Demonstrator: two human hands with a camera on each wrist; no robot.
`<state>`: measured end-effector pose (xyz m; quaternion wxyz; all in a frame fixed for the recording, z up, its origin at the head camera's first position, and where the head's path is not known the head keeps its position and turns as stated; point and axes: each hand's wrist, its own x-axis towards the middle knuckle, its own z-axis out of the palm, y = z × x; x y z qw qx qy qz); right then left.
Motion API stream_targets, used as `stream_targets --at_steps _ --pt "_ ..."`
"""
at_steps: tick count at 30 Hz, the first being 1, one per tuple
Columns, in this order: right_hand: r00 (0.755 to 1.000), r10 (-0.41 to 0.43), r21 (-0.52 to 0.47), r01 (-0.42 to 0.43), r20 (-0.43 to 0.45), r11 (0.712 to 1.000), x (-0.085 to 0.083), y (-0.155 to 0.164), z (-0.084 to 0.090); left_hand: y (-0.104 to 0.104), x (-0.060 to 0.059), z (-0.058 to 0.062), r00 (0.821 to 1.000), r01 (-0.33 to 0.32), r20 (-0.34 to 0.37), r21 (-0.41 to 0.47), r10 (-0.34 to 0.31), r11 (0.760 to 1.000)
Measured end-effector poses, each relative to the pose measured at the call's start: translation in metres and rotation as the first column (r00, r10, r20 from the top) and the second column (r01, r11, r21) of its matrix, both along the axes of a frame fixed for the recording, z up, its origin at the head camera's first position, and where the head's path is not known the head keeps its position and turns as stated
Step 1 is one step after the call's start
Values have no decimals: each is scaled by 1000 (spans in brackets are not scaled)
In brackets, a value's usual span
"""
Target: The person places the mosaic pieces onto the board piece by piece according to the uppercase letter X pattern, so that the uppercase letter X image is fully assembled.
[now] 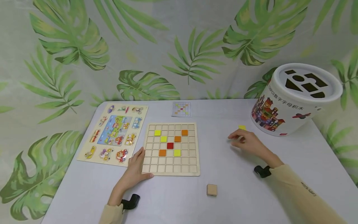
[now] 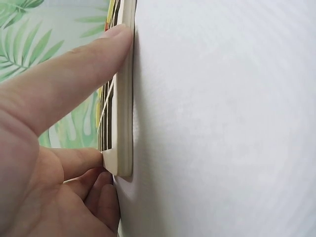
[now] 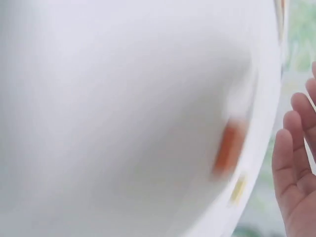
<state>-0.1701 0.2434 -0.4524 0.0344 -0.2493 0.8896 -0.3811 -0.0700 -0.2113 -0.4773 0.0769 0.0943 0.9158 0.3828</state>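
Observation:
A square wooden grid board [image 1: 170, 161] lies on the table. Yellow tiles [image 1: 163, 139] and orange tiles [image 1: 177, 139] form slanting lines in it, meeting at a red tile [image 1: 170, 145]. My left hand [image 1: 136, 169] holds the board's near left corner, thumb along the front edge and fingers at the left side. My right hand [image 1: 249, 143] is over the table right of the board, fingers loosely bent, nothing seen in them. Just beyond it is a yellow block [image 1: 242, 127]. The right wrist view also shows a blurred orange block [image 3: 230, 148] near the yellow one.
A small card with a coloured grid pattern [image 1: 181, 109] lies behind the board. At the left is a vehicle puzzle board [image 1: 113, 133]. A plain wooden cube [image 1: 211, 190] sits in front, and a large white bucket with a slotted lid [image 1: 293, 102] stands at the back right.

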Motion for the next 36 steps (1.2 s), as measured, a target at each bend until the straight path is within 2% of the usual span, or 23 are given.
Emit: stream_targets --at_steps 4,7,11,16,21,26,31,36 --pt "996 -84 80 82 22 993 7 32 -5 -1 0 0 1000 3 3 11 -3 1000" --pt "995 -99 157 94 19 983 10 42 -10 -2 0 -1 1000 -2 4 9 2 1000" --pt "997 -81 195 79 5 978 11 40 -13 -2 0 -2 1000 -5 1 2 5 1000" --pt "998 -63 169 62 4 984 7 24 -10 -1 0 -2 1000 3 -15 18 -3 1000" --pt "1000 -17 79 16 1 997 2 -13 1 0 0 -2 1000 -5 -20 24 6 1000" --pt "997 78 28 -79 12 997 -1 -69 12 1 -1 -1 1000 -28 11 8 28 1000" --pt "977 208 2 -208 38 978 -3 -126 18 2 -1 -2 999 -36 25 3 36 999" --pt "939 341 -2 -341 43 940 -2 -180 22 0 -2 -3 999 -35 25 0 35 999"
